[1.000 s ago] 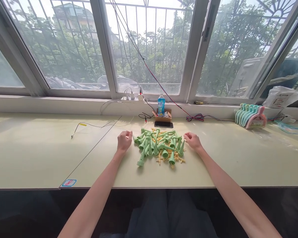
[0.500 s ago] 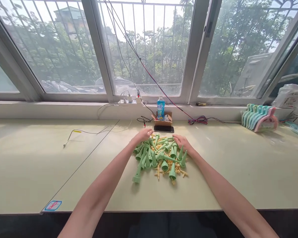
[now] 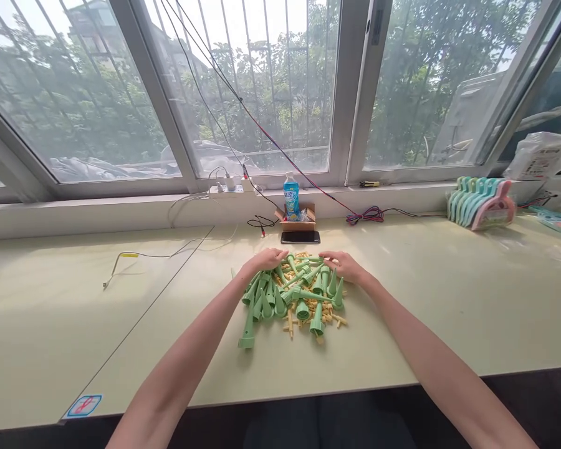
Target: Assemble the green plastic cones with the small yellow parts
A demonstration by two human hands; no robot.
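Observation:
A heap of green plastic cone-shaped spikes [image 3: 312, 295] lies on the table, mixed with small yellow plastic pegs [image 3: 290, 327]. Some pegs have short side arms. My left hand [image 3: 267, 258] rests along the back left edge of the heap, fingers stretched inward over the spikes. On the opposite side, my right hand [image 3: 345, 265] reaches around the back right edge, its fingers extended and touching the green pieces. Neither hand visibly grips a piece. The fingertips of both are partly lost among the parts.
Behind the heap lie a black phone [image 3: 300, 237] and a small cardboard box [image 3: 303, 225] with a blue-labelled bottle [image 3: 291, 197]. Coiled cable [image 3: 365, 216] and a row of pastel hangers [image 3: 480, 203] sit farther right. A thin wire [image 3: 152, 255] crosses the left side.
The head view has tilted and shifted slightly right. My hands stay at the back of the heap; the left sits a little nearer me, the right slightly farther right. The heap looks much the same.

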